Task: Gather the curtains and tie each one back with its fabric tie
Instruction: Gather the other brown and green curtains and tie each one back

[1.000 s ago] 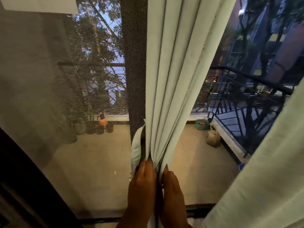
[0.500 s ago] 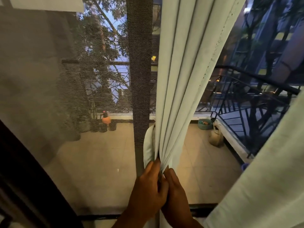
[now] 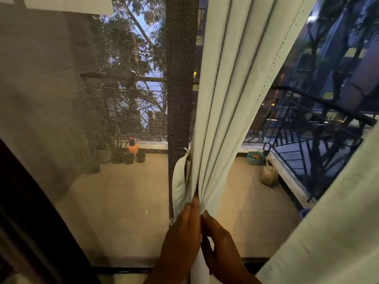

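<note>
Head view: a pale gathered curtain (image 3: 227, 95) hangs in folds down the middle of a window. At its lower end, the left hand (image 3: 182, 232) and right hand (image 3: 220, 244) press together around the bunched cloth, fingers wrapped on it. A fabric tie (image 3: 180, 181) hangs just left of the curtain. A mesh screen (image 3: 102, 119) lies left of the curtain, a second curtain (image 3: 332, 222) to its right.

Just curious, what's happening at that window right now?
Left hand and right hand hold the gathered curtain. Fabric tie hangs loose beside it, not yet wrapped. Nothing in the way.
</note>
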